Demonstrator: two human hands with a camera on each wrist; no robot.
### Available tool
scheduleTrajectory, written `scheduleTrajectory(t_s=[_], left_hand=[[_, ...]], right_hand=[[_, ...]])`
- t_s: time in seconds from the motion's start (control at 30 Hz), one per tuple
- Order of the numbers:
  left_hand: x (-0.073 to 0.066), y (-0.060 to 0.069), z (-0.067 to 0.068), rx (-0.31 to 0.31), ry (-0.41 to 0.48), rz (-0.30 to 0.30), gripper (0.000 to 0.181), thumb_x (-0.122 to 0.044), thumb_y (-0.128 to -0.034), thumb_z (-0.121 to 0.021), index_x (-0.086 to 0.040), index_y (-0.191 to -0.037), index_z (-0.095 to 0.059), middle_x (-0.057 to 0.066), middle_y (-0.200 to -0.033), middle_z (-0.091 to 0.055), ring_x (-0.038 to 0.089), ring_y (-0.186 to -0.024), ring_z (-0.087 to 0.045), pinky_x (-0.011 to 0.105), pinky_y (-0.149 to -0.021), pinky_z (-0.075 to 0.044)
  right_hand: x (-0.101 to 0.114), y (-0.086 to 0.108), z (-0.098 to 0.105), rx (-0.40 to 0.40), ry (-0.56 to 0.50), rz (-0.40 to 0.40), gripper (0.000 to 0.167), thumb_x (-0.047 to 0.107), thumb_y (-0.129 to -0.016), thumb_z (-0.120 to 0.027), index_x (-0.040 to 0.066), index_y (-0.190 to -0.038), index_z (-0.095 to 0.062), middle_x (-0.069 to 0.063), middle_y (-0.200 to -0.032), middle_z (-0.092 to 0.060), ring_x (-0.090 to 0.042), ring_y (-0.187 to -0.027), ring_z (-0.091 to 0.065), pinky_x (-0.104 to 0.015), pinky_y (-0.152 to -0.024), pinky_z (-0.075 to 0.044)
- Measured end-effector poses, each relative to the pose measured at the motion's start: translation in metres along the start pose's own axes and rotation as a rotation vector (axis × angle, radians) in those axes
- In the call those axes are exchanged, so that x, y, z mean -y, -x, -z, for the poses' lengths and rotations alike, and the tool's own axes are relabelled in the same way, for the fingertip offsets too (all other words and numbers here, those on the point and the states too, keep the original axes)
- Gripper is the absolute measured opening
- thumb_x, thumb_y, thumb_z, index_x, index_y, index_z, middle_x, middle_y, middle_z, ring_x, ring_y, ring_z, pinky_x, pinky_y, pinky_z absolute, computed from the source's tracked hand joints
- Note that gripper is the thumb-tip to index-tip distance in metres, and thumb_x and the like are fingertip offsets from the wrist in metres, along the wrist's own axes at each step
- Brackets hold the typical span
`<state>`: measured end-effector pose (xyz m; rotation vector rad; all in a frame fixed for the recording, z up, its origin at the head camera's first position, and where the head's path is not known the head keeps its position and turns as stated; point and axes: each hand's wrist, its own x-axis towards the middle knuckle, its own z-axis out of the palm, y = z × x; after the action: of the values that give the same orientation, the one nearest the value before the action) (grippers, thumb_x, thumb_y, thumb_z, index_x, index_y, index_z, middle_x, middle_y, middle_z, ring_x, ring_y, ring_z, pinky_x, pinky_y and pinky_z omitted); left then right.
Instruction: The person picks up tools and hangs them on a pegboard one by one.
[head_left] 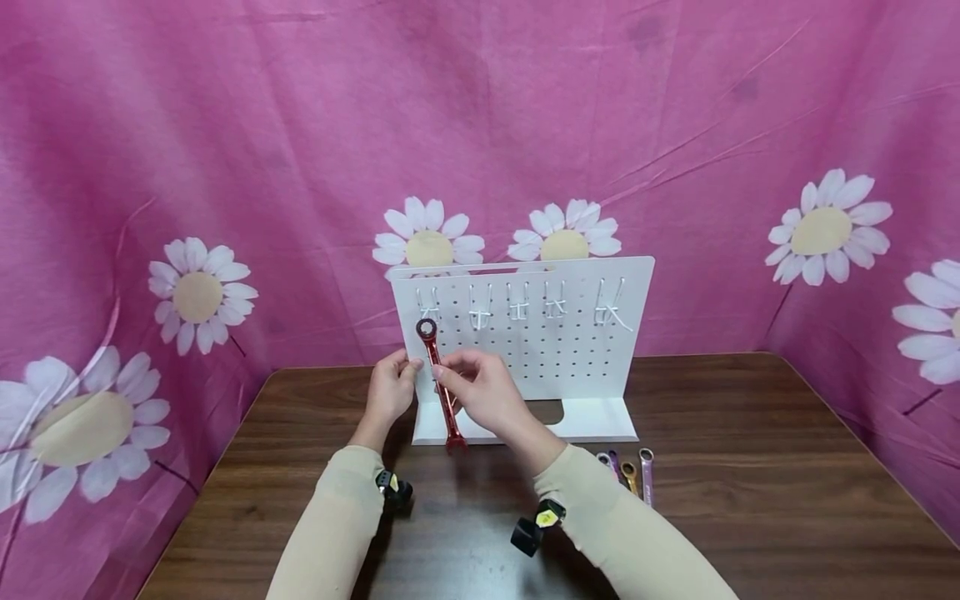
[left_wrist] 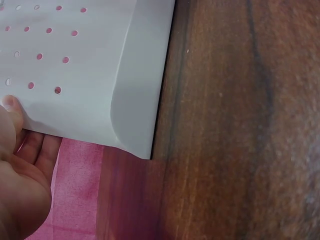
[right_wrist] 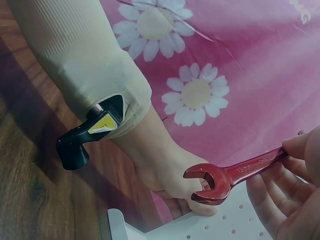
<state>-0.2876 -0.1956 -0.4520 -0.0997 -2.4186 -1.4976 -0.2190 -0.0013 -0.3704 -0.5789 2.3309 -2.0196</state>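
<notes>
My right hand (head_left: 487, 396) pinches a red combination wrench (head_left: 448, 412) between thumb and fingers, in front of the left part of a white pegboard (head_left: 570, 358). The wrench stands nearly upright, ring end up and open end down. In the right wrist view its open end (right_wrist: 215, 182) points away from the hand (right_wrist: 295, 195). My left hand (head_left: 392, 392) grips the pegboard's left edge. In the left wrist view the thumb (left_wrist: 12, 107) lies on the board's front, while the other fingers go behind it.
White wire hooks (head_left: 517, 304) hang in a row along the pegboard's upper part. Several coloured wrenches (head_left: 647, 475) lie on the brown wooden table (head_left: 750, 467), partly behind the right forearm. A pink flowered cloth (head_left: 480, 125) surrounds the table's back and sides.
</notes>
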Motion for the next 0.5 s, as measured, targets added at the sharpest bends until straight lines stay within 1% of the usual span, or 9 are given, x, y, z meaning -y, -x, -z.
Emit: scheduleTrajectory(t_s=[0.03,0.13,0.27,0.37,0.5], left_hand=[[0.0,0.0,0.0,-0.002,-0.001,-0.005,0.017,-0.009,-0.1061,-0.068,0.005,-0.109,-0.076,0.029,-0.087,-0.075,0.007,-0.059,-0.047,0.023,-0.057,-0.039],[0.001,-0.001,-0.001,-0.009,0.002,-0.02,0.015,-0.009,-0.1055,-0.069,0.005,-0.105,-0.076,0.03,-0.084,-0.074,0.005,-0.056,-0.044,0.023,-0.055,-0.037],[0.001,-0.001,-0.001,-0.01,-0.002,-0.025,0.013,-0.005,-0.1053,-0.068,0.005,-0.104,-0.075,0.032,-0.084,-0.072,0.003,-0.054,-0.042,0.023,-0.053,-0.035],[0.002,0.0,-0.001,-0.008,-0.001,-0.018,0.013,-0.004,-0.1055,-0.067,0.005,-0.105,-0.075,0.033,-0.086,-0.072,0.003,-0.054,-0.042,0.023,-0.053,-0.035],[0.003,-0.001,-0.001,-0.004,0.003,-0.011,0.013,-0.005,-0.1057,-0.067,0.005,-0.107,-0.075,0.034,-0.092,-0.075,0.004,-0.057,-0.046,0.022,-0.055,-0.038]], right_hand=[[0.0,-0.001,-0.001,0.001,-0.001,0.001,0.018,0.011,-0.104,-0.072,-0.006,-0.108,-0.075,-0.016,-0.086,-0.073,-0.009,-0.061,-0.063,-0.037,-0.06,-0.061],[0.001,-0.005,-0.004,0.001,0.005,0.007,0.018,0.012,-0.104,-0.071,-0.005,-0.107,-0.075,-0.014,-0.084,-0.072,-0.01,-0.06,-0.063,-0.036,-0.06,-0.061],[-0.001,-0.011,-0.007,-0.001,0.025,0.01,0.018,0.012,-0.104,-0.072,-0.005,-0.107,-0.076,-0.011,-0.082,-0.072,-0.011,-0.06,-0.063,-0.041,-0.062,-0.062],[-0.002,-0.014,-0.009,-0.005,0.032,-0.003,0.016,0.012,-0.104,-0.072,-0.003,-0.107,-0.077,-0.008,-0.082,-0.071,-0.012,-0.061,-0.063,-0.043,-0.063,-0.063],[-0.004,-0.015,-0.011,-0.017,0.026,-0.021,0.014,0.011,-0.104,-0.072,-0.002,-0.106,-0.077,-0.009,-0.082,-0.071,-0.012,-0.06,-0.063,-0.043,-0.062,-0.063]])
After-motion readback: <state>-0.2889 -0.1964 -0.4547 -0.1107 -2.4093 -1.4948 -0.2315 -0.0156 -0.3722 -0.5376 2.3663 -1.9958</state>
